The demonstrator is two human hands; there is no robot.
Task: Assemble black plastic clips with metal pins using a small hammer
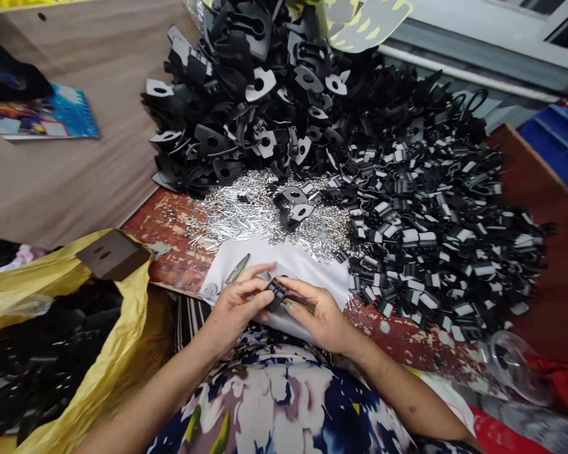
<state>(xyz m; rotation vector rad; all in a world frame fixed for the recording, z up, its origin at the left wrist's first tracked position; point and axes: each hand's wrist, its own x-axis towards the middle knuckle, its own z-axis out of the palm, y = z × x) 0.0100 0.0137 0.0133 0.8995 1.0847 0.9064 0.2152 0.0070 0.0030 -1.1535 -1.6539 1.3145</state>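
A yellow bag [76, 353] of black parts sits at the bench's left edge. The left hand [234, 309] and right hand [315, 315] meet over the white cloth [312, 265] at the near edge, fingers closed on 1 small black clip [277, 293]. It could slip, because only fingertips pinch it. Both wrists bend inward.

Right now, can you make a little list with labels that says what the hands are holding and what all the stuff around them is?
left hand: holds one side of the small black clip
right hand: holds its other side
under the hands: white cloth
behind the cloth: silver pins, loose heap
far pile: black flat parts, stacked high
right pile: small black clips, spread wide
left: yellow bag with black parts inside
surface: worn red table
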